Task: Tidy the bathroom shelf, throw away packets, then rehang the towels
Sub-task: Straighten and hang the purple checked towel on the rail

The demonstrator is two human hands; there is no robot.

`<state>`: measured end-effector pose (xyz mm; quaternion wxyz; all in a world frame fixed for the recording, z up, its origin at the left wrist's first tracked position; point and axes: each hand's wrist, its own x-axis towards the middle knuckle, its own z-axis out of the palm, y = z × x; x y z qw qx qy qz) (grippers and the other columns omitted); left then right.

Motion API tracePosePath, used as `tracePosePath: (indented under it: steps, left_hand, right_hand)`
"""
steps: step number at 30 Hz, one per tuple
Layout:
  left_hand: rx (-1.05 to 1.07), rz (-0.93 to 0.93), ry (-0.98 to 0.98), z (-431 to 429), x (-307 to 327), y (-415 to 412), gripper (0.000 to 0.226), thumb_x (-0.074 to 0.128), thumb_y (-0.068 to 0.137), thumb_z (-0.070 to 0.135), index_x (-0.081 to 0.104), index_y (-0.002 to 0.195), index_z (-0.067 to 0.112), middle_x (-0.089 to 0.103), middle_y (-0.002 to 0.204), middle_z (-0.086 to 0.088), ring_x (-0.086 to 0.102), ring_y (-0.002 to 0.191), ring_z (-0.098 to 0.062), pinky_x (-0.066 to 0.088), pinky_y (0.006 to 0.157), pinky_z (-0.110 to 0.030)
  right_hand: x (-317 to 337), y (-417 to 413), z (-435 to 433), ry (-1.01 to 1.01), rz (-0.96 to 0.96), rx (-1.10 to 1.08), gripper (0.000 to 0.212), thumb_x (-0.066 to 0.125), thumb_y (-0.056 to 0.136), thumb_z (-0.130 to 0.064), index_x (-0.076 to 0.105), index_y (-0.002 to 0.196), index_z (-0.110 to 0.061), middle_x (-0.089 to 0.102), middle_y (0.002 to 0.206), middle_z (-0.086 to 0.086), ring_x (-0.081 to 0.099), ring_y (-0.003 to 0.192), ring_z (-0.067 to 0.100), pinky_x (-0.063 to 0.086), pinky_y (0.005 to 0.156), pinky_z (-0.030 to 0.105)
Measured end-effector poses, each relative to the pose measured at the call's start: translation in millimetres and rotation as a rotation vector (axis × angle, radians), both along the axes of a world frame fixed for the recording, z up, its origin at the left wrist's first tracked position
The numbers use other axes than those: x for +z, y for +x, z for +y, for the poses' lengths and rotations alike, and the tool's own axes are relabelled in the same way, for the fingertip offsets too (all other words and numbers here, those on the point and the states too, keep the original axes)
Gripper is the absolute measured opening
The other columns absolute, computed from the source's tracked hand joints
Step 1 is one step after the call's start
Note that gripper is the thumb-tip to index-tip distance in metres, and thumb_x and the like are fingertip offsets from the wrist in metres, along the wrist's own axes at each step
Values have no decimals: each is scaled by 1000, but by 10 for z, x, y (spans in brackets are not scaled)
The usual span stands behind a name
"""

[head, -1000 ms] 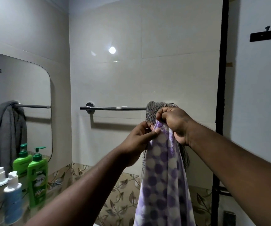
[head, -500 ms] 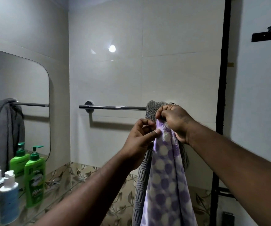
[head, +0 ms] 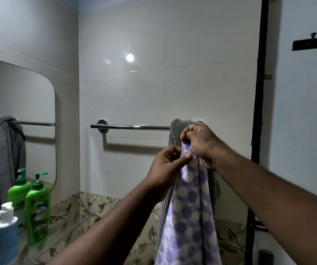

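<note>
At the right end of the rail (head: 132,127), two hands are up by the wall. The right hand (head: 201,144) is a tight fist around the top of the purple towel (head: 188,217). The left hand (head: 165,169) is just beside it, a bit lower, and pinches the same towel near its top edge between thumb and finger. The purple towel has round spots and hangs straight down from the hands, near the person. It is not over the rail.

Behind it hangs the grey towel (head: 175,129). It is bunched up over the right end of the rail, and its long part drops down behind the purple one, touching it.

On the left is a mirror (head: 20,104), which shows the grey towel and the rail again. Below the mirror, on the shelf (head: 66,232), stands a green bottle (head: 38,209) with a pump. A blue bottle (head: 6,234) with a white top stands nearer, at the left edge. Both are well apart from the towels.
</note>
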<state>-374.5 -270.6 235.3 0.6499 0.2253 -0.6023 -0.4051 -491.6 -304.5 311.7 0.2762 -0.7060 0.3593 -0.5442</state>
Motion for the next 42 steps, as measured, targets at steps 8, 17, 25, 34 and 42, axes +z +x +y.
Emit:
tracePosePath:
  steps: [8,17,25,34,42]
  left_hand:
    - [-207,-164,152,-25,-404,198,37,68,97,16,60,108,-18,67,102,-21,67,83,-21,57,73,-29]
    - [141,-77,99,-82,-63,384,14,73,90,7,72,93,-6,71,85,-20,63,75,-25,52,71,-35]
    - [199,-132,-19,-48,10,377,14,75,89,4,62,89,9,67,80,-12,59,68,-18,48,60,-26]
    - [47,-187,124,14,-184,501,8,71,93,5,65,88,5,64,79,-10,55,70,-19,46,57,-25]
    - [419,-385,-79,51,35,361,11,80,83,7,68,83,7,69,72,-11,53,68,-12,41,62,-32]
  right_hand:
    - [69,-88,0,5,-136,23,41,36,91,11,57,65,-12,53,65,4,43,62,12,39,59,21]
    - [-3,-351,-100,-75,634,-14,58,70,62,-87,79,88,-36,76,78,-8,64,70,6,49,65,28]
    - [-76,-349,20,-225,472,164,12,67,97,-12,77,98,-7,72,82,-1,58,65,-10,43,62,5]
    - [-33,-416,-64,119,162,259,29,85,76,-40,84,93,-17,81,97,6,75,92,22,61,83,32]
    - [-39,-302,63,-96,698,200,36,81,79,-55,80,80,-19,71,74,-1,58,72,5,44,72,29]
